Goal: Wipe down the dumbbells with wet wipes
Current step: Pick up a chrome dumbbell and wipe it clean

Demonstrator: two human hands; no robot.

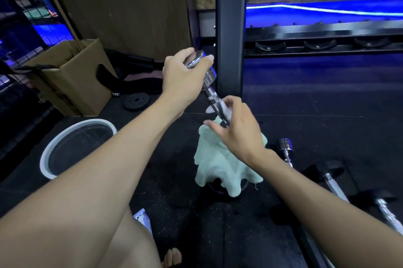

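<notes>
Mid-wipe on a chrome dumbbell, held up on a slant over the gym floor

The left hand (183, 76) is wrapped round the top head of the chrome dumbbell (207, 80), probably to keep it tilted and steady so the knurled handle is exposed, while the right hand (237, 126) pinches a wet wipe (224, 110) against the lower handle, fingers curled round it. The bottom end is hidden under a pale green cloth (220, 167), which looks like padding for it to rest on, though that's a guess. More dumbbells (327, 174) lie on the floor at right, likely waiting their turn. Containers: a white-rimmed basin (46, 154) with a dark inside, contents not clear, and an open cardboard box (72, 80) whose contents can't be made out.
</notes>
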